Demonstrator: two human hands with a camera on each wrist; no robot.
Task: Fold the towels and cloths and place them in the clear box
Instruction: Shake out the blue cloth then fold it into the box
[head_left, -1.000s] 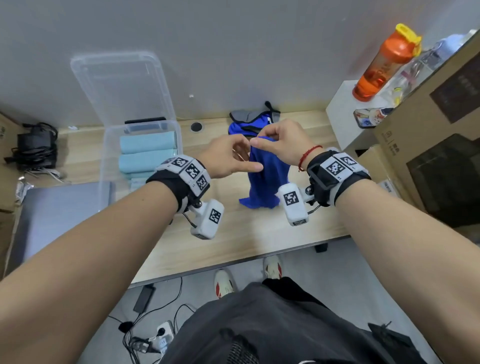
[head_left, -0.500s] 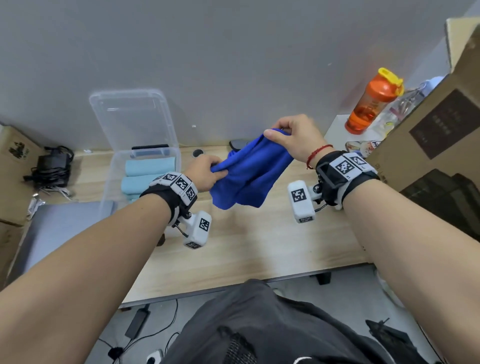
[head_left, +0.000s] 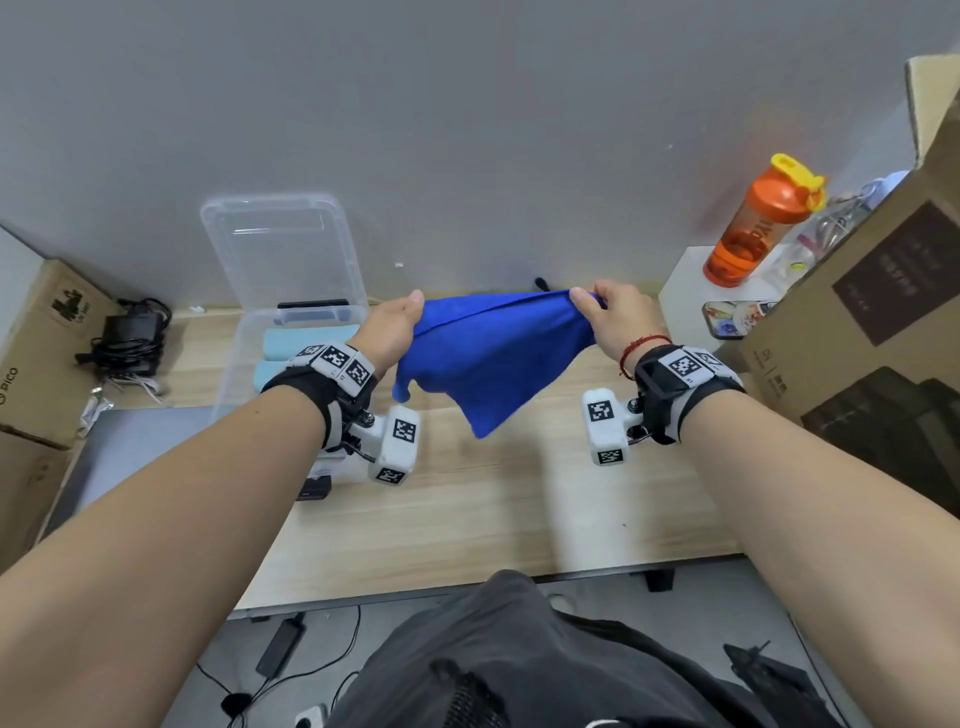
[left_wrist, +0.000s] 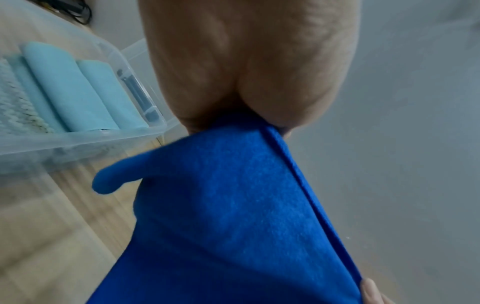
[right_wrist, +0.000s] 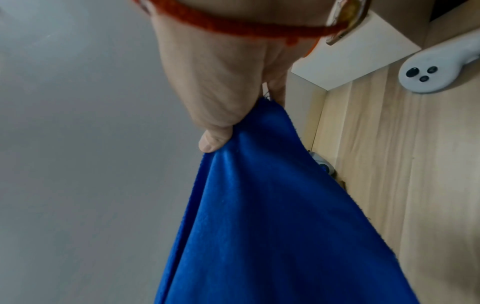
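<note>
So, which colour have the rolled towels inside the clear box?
Light blue: the rolled towels in the clear box show best in the left wrist view.

Hands apart; blue cloth (head_left: 493, 358) now stretched wide.

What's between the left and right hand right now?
Only the blue cloth, its top edge stretched from left hand to right hand, held above the desk; clearest in the head view.

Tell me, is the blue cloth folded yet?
Not yet: the blue cloth hangs spread above the desk, top edge stretched between left hand and right hand.
</note>
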